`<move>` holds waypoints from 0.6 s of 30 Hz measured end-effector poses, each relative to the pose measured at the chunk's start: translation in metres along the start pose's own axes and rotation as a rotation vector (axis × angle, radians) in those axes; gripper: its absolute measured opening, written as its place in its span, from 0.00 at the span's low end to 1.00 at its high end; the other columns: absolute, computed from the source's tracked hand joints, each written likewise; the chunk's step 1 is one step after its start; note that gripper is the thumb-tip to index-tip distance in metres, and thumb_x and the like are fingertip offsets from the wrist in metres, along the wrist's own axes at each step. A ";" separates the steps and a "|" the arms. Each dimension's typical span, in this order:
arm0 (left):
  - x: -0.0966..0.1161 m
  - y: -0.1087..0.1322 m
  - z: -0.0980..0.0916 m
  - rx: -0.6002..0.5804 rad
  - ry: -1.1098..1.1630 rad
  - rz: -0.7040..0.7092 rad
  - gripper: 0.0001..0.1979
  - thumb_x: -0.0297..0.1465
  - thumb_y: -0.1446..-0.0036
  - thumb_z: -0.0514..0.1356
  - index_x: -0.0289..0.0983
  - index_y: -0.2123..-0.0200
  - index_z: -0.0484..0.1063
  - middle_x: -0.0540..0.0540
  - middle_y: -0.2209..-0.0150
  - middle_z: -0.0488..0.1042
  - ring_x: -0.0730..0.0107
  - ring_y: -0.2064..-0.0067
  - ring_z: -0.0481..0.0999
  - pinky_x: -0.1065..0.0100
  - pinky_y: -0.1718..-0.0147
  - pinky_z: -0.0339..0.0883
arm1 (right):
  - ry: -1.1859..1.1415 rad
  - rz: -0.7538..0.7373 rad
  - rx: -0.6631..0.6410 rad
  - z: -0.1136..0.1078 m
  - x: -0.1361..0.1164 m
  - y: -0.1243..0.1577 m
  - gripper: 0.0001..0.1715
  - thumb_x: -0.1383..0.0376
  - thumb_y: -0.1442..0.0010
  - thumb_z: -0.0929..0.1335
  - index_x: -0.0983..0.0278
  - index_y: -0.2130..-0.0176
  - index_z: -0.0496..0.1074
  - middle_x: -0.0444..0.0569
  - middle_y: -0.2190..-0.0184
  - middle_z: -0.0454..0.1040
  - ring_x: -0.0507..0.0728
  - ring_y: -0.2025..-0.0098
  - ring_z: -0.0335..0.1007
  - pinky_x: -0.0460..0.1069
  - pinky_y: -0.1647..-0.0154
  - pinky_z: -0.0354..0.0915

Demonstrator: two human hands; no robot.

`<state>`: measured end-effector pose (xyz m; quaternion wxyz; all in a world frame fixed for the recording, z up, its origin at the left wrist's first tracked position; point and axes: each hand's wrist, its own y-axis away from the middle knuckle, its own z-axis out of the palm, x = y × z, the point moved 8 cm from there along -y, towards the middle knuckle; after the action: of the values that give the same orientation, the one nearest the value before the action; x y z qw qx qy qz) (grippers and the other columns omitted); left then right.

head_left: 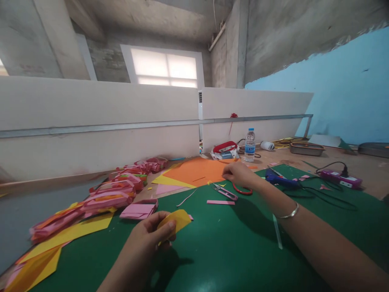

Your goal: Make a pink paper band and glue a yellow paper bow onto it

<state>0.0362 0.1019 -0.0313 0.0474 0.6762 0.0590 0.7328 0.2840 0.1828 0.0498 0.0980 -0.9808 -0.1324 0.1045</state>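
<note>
Pinching a bent yellow paper (178, 219) are the left fingers (164, 232); right fingers (228, 173) state unclear.

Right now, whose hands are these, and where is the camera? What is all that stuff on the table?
No machine here: these are a person's two bare hands. The one picture comes from a camera worn on that person's head, looking forward and down, so you see what they see. The left hand pinches a small yellow paper piece above the green cutting mat. The right hand, with a bracelet on its wrist, reaches out to the edge of an orange paper sheet; I cannot tell if it grips anything. Close to it lie small snips and a blue glue gun. On the left is a row of folded pink paper pieces. Further back stands a water bottle.
</note>
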 end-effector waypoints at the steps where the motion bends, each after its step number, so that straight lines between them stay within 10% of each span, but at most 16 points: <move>1: 0.000 0.000 -0.001 0.027 0.002 -0.003 0.14 0.33 0.65 0.68 0.35 0.73 0.71 0.52 0.81 0.70 0.78 0.79 0.66 0.78 0.81 0.59 | 0.032 0.018 -0.047 0.007 0.005 -0.002 0.10 0.64 0.40 0.64 0.68 0.62 0.71 0.50 0.63 0.73 0.56 0.61 0.69 0.52 0.60 0.64; 7: 0.006 0.005 -0.003 0.092 0.069 -0.005 0.14 0.30 0.68 0.68 0.36 0.75 0.69 0.52 0.80 0.71 0.77 0.80 0.68 0.78 0.84 0.56 | 0.188 0.096 -0.276 0.051 0.016 -0.006 0.15 0.62 0.38 0.63 0.66 0.53 0.66 0.51 0.54 0.68 0.56 0.57 0.68 0.55 0.58 0.66; 18: 0.006 0.004 0.000 0.037 0.089 0.008 0.13 0.32 0.64 0.65 0.36 0.75 0.66 0.54 0.84 0.69 0.79 0.83 0.67 0.80 0.88 0.51 | 0.329 0.312 -0.302 0.052 0.056 0.001 0.17 0.62 0.39 0.64 0.67 0.51 0.65 0.52 0.53 0.67 0.57 0.56 0.67 0.55 0.57 0.66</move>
<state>0.0362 0.0985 -0.0252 0.0291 0.6438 0.0719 0.7612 0.3248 0.2064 -0.0102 -0.0463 -0.9966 0.0242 -0.0633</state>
